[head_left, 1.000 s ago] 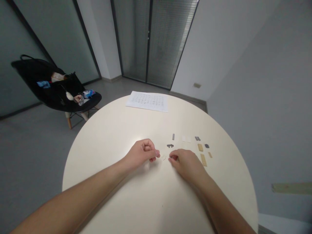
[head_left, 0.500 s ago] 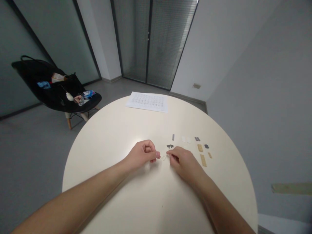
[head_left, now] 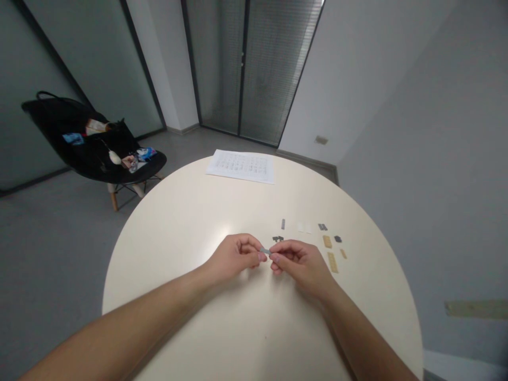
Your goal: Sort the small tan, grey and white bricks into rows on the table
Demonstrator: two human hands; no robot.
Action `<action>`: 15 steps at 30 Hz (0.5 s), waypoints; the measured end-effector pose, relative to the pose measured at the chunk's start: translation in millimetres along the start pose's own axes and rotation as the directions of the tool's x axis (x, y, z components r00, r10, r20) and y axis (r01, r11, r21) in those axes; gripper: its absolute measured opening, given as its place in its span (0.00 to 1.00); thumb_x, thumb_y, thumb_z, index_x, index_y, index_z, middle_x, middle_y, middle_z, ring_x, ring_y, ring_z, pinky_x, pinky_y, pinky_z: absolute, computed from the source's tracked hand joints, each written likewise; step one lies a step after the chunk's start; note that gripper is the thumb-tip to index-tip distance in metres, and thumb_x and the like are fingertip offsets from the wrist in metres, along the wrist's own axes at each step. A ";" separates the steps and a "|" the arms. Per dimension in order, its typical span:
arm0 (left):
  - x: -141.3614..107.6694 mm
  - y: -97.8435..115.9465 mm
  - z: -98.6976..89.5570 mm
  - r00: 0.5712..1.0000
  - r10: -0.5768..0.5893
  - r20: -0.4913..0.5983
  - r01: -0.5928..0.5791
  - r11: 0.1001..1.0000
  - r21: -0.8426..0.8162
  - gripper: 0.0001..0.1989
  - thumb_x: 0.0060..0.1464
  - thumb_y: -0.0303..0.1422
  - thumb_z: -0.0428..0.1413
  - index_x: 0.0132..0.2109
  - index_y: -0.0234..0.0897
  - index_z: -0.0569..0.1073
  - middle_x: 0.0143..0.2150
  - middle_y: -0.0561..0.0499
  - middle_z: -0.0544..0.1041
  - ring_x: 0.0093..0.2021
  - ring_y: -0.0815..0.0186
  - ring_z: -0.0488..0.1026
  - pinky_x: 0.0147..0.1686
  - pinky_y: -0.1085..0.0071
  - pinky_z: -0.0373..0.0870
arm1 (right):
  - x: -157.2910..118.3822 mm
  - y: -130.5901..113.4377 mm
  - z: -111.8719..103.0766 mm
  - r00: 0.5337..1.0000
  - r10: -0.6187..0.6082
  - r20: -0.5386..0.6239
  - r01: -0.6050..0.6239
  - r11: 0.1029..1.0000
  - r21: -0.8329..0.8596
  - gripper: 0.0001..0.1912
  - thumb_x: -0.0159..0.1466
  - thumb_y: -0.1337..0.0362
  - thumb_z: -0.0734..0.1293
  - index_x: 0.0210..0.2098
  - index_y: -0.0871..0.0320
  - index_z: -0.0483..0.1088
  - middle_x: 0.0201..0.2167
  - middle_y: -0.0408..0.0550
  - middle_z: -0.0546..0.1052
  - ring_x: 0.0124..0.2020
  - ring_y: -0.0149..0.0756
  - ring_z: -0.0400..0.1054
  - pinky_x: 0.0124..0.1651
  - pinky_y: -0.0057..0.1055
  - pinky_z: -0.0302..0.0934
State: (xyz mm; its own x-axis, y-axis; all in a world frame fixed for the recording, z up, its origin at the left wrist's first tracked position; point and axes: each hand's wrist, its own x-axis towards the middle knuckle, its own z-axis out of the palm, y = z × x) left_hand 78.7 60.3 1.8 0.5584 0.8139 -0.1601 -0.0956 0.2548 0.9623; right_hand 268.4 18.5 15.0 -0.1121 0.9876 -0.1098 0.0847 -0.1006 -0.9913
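Note:
Between my two hands, just above the table, is a small flat grey strip (head_left: 265, 251), like a thin building-block plate. My left hand (head_left: 238, 253) pinches its left end between thumb and fingertips. At its right end my right hand (head_left: 299, 259) pinches it too, fingers curled. Right behind the fingertips lie small dark grey pieces (head_left: 278, 239). A narrow grey piece (head_left: 283, 224) rests a little farther back. Something pale and small beneath the fingertips is mostly hidden by them.
White flat pieces (head_left: 304, 227), dark grey pieces (head_left: 323, 227), a black piece (head_left: 337, 239) and tan plates (head_left: 332, 262) lie at the right on the round white table (head_left: 178, 222). A printed sheet (head_left: 240, 166) lies at the far edge. A black chair (head_left: 47, 124) holding various items stands at left.
My hands have come together, the right moving slightly left. The grey strip now shows gripped between them; before, the fingertips were apart with a pale thin item visible below.

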 end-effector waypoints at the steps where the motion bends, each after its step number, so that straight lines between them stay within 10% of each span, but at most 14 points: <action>1: 0.1 1.3 -0.1 1.000 0.009 -0.015 -0.009 1.000 -0.008 0.16 0.42 0.39 0.68 0.34 0.33 0.75 0.24 0.53 0.75 0.24 0.72 0.69 0.27 0.75 0.64 | -0.1 0.1 -0.2 1.000 -0.001 -0.005 0.001 1.000 -0.005 0.16 0.54 0.51 0.74 0.34 0.58 0.75 0.25 0.45 0.78 0.24 0.32 0.72 0.31 0.32 0.70; 15: 0.0 4.6 1.0 0.998 0.034 -0.055 -0.034 0.999 0.004 0.16 0.42 0.40 0.68 0.32 0.32 0.75 0.23 0.53 0.75 0.24 0.72 0.69 0.27 0.75 0.65 | -5.7 -1.8 -0.7 0.985 -0.083 0.149 0.116 0.967 -0.228 0.17 0.59 0.63 0.70 0.48 0.53 0.74 0.29 0.44 0.78 0.26 0.29 0.70 0.30 0.27 0.65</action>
State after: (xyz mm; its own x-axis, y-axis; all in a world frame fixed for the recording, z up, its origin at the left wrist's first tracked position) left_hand 79.1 61.0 6.5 0.5085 0.8497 -0.1393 -0.1109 0.2251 0.9680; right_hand 269.6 13.2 17.5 -0.2647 0.9637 -0.0364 0.2947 0.0449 -0.9545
